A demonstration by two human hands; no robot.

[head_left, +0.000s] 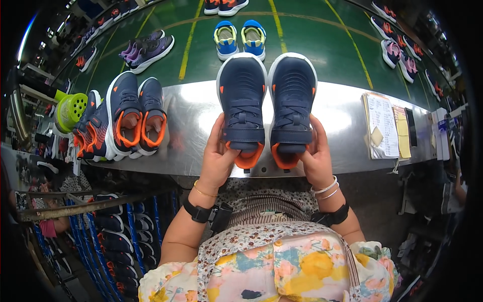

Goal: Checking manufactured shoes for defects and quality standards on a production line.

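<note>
Side by side in front of me I hold two navy sneakers with white soles and orange linings, toes pointing away. My left hand [219, 157] grips the left sneaker [243, 100] at its heel, the thumb at the orange collar. The right sneaker [292, 100] is gripped the same way by my right hand [317, 155]. Both shoes are above the steel tabletop [337, 108]; whether they touch it I cannot tell. To the left, similar navy and orange sneakers [126, 113] stand grouped on the table.
Beyond the steel lies a green surface with yellow lines [322, 45], carrying blue sneakers [241, 40], purple sneakers [149, 53] and pink ones [397, 58]. A handwritten notebook [381, 126] lies at the right. A lime-green perforated object [71, 111] is far left, above a shoe rack [113, 236].
</note>
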